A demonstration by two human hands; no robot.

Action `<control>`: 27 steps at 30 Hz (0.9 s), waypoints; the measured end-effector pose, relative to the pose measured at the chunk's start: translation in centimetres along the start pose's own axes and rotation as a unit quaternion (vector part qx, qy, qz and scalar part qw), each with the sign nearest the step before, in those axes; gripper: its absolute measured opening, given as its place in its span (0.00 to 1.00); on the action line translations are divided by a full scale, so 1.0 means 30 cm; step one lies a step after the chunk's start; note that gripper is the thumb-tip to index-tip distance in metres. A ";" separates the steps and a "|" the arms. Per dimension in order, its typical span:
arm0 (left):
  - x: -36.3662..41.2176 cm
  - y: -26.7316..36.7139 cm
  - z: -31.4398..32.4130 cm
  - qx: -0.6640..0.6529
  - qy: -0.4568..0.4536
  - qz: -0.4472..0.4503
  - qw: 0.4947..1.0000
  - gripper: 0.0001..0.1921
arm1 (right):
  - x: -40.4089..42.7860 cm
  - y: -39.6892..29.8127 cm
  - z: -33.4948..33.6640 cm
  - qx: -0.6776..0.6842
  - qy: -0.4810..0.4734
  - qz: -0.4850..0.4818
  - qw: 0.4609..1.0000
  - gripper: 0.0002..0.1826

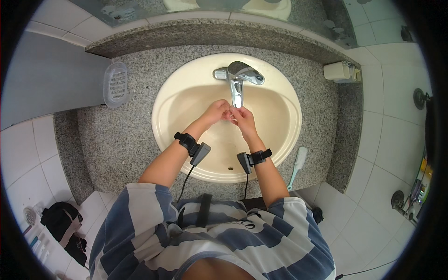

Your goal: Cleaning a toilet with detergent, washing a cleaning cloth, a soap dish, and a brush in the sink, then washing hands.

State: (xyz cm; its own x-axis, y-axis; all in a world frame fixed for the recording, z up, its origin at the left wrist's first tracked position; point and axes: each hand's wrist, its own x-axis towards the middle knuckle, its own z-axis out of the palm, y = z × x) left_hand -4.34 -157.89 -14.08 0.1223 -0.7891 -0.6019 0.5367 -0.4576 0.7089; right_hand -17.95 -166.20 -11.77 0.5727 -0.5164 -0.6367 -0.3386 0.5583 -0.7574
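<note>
Both of my hands meet over the oval cream washbasin, just below the spout of the chrome mixer tap. My left hand has its fingers curled inward against those of the other hand. My right hand is bent toward it, its thumb and fingertips close to the spout's end. Whether anything small lies between the fingers is hidden, and I cannot make out a stream of water. Each wrist wears a black strap with a grey device and a cable hanging toward my body.
A clear plastic soap dish lies on the speckled granite counter at left, beside a grey panel. A pale brush with a teal handle rests right of the basin. Cream containers stand in the far right corner. Dark cloth items hang lower left.
</note>
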 end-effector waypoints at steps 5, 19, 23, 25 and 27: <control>-0.036 0.016 0.037 0.016 0.046 0.031 0.998 0.07 | 0.011 0.023 -0.025 -0.030 0.033 0.003 0.999 0.07; -0.016 0.022 0.019 0.035 0.083 0.096 0.991 0.08 | 0.083 0.102 -0.067 -0.155 0.047 -0.177 0.971 0.08; -0.019 0.014 0.004 0.083 0.111 0.094 0.986 0.09 | 0.048 0.036 -0.028 -0.159 0.053 -0.152 0.974 0.05; -0.004 -0.009 0.003 0.124 0.123 0.130 0.976 0.10 | 0.040 0.025 -0.027 -0.137 0.058 -0.135 0.980 0.03; 0.009 -0.022 0.003 0.113 0.118 0.155 0.974 0.10 | 0.040 0.020 -0.040 -0.142 0.055 -0.143 0.978 0.03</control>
State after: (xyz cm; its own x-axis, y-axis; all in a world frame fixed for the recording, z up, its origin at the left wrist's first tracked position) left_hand -4.74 -157.83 -14.69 0.4523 -0.7995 -0.3953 0.2500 -0.3118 0.9167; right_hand -18.37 -167.25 -13.17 0.5954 -0.7010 -0.3925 -0.3786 0.1860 -0.9067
